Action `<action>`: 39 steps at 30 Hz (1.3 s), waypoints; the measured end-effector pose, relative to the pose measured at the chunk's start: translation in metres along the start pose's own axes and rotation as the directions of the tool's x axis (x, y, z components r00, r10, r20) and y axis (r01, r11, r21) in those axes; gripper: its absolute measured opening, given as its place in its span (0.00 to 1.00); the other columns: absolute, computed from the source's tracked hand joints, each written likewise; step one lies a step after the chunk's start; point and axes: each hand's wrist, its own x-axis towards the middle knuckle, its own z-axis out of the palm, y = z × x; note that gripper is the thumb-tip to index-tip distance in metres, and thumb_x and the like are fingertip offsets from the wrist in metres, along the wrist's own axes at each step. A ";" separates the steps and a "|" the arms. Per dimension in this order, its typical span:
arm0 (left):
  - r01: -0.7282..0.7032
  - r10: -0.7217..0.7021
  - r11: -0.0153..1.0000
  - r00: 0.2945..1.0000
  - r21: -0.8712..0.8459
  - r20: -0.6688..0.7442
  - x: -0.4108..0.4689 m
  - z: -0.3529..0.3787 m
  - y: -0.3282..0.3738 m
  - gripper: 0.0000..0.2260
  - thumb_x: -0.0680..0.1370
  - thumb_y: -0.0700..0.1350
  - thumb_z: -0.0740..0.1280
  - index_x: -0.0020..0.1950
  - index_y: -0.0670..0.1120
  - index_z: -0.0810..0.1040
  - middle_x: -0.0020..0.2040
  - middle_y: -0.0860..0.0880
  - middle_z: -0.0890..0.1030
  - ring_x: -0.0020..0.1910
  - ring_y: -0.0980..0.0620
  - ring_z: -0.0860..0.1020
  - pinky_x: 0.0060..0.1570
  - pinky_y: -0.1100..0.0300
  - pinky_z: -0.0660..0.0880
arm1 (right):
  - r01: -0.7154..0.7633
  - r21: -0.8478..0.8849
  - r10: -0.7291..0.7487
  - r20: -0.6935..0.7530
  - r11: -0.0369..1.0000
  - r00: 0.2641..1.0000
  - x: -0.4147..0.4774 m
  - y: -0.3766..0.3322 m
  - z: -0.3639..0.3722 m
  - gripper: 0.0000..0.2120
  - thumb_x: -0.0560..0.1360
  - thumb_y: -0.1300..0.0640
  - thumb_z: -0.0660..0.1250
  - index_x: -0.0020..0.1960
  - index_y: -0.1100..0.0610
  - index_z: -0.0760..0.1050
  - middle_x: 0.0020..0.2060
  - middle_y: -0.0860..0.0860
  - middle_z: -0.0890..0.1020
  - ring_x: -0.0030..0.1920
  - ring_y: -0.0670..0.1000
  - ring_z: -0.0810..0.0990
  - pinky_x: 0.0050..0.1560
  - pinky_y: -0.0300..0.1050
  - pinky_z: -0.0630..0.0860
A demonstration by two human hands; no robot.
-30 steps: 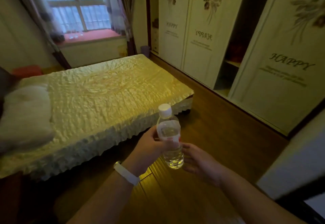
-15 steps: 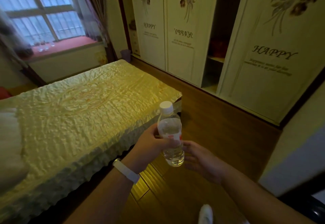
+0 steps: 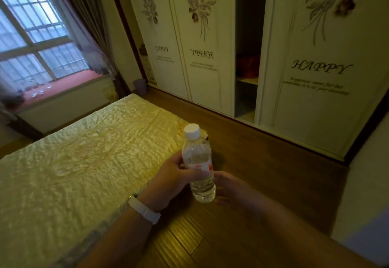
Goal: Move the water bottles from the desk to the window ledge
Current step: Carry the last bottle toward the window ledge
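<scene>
Water bottle (image 3: 199,162), upright beside the corner of the bed (image 3: 84,162), sits in the left hand (image 3: 169,180), fingers curled round its middle; right hand (image 3: 230,187) just beside it, fingers loosely spread. Window ledge (image 3: 69,84) lies beyond the bed: the one-handed hold could slip walking there.

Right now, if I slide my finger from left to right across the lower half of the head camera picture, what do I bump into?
First the bed with its shiny yellow cover → left hand, gripping the bottle → water bottle → right hand → pale wall at the edge.
</scene>
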 end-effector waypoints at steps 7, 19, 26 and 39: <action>-0.020 0.019 1.000 0.997 0.011 0.072 0.085 0.033 0.023 0.20 0.64 0.41 0.79 0.55 0.52 0.83 0.52 0.46 0.86 0.53 0.46 0.84 0.57 0.43 0.79 | 0.024 0.008 -0.024 -0.058 1.000 0.998 0.030 -0.045 -0.061 0.15 0.80 0.48 0.64 0.64 0.52 0.74 0.61 0.53 0.82 0.57 0.51 0.79 0.57 0.48 0.73; -0.023 0.013 0.999 0.978 0.048 0.210 0.243 0.044 0.016 0.24 0.64 0.48 0.80 0.58 0.55 0.81 0.54 0.49 0.85 0.55 0.48 0.83 0.59 0.42 0.78 | 0.002 0.098 0.018 -0.202 0.995 0.979 0.141 -0.078 -0.144 0.17 0.77 0.47 0.64 0.64 0.50 0.73 0.57 0.50 0.83 0.55 0.49 0.80 0.51 0.44 0.74; -0.022 0.018 1.000 0.955 0.009 0.296 0.379 0.025 0.021 0.21 0.68 0.43 0.79 0.58 0.55 0.80 0.54 0.51 0.85 0.54 0.51 0.83 0.58 0.47 0.79 | 0.011 0.135 0.036 -0.342 0.991 0.939 0.244 -0.132 -0.188 0.12 0.81 0.54 0.63 0.63 0.51 0.76 0.54 0.50 0.85 0.51 0.50 0.82 0.45 0.44 0.74; -0.026 0.035 0.999 0.947 -0.033 0.319 0.549 0.007 0.044 0.20 0.68 0.42 0.79 0.58 0.54 0.81 0.53 0.50 0.85 0.54 0.49 0.83 0.59 0.45 0.79 | 0.053 0.135 -0.001 -0.354 0.989 0.935 0.374 -0.220 -0.254 0.15 0.81 0.58 0.61 0.66 0.54 0.74 0.61 0.58 0.82 0.51 0.53 0.81 0.45 0.45 0.74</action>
